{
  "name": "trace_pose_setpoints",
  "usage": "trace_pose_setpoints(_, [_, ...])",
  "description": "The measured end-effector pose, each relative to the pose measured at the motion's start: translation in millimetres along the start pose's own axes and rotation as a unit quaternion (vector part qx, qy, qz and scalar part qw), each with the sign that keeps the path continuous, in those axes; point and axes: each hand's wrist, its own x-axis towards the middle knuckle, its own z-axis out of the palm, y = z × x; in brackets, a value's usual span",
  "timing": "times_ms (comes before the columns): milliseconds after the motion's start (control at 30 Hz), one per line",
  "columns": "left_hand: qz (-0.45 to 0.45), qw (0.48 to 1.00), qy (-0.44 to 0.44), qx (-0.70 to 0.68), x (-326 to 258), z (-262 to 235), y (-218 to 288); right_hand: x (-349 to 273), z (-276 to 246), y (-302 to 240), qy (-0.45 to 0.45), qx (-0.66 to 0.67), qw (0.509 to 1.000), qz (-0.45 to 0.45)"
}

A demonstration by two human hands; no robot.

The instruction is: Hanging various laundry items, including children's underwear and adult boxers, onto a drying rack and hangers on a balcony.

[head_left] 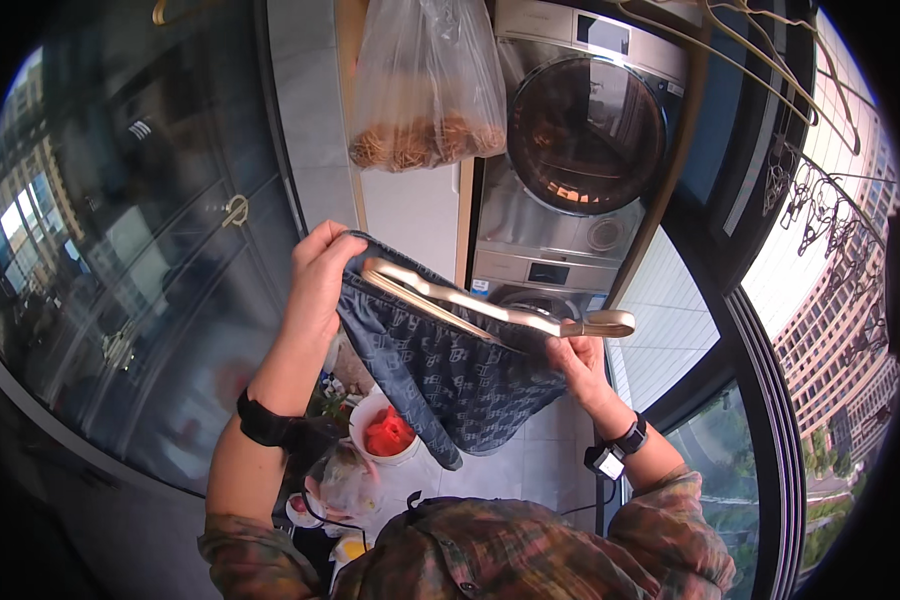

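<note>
Dark blue shorts [455, 375] with a lighter all-over pattern hang stretched between my two hands. At the upper left corner of the waistband, my left hand [322, 262] is closed on the cloth. My right hand [580, 368] is closed on the other end of the waistband, just under the hook end of a gold metal hanger [470, 302]. Most of the hanger lies along the waistband opening, slanting down to the right. Whether my right fingers also grip the hanger cannot be made out. Both wrists wear black bands, the right one with a small white device.
Ahead, a clear plastic bag [425, 90] of brown, round contents hangs beside a stacked dryer [588, 125] and washer. Gold hangers [745, 40] hang at the upper right. Below the shorts stands a white bucket [368, 415] holding something red. Glass panels flank both sides.
</note>
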Motion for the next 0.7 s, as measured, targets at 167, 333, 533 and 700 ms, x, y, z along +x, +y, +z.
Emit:
trace_pose_setpoints(167, [-0.011,0.986,-0.099,0.131,-3.4,4.3,-10.3,14.4,-29.0,-29.3,-0.032,-0.148,0.987,0.055])
trace_pose_setpoints(333, [0.105,0.87,-0.206,0.434,-21.8,40.5,1.0,39.4,-28.3,-72.1,-0.069,-0.247,0.964,0.065])
trace_pose_setpoints(533, [0.12,0.805,-0.313,0.49,-40.7,55.5,-1.9,59.1,-39.3,-86.1,-0.078,-0.279,0.957,0.026])
trace_pose_setpoints(700, [0.219,0.826,-0.213,0.473,-33.9,53.9,-4.2,76.2,-84.6,-97.4,-0.086,-0.413,0.892,-0.161])
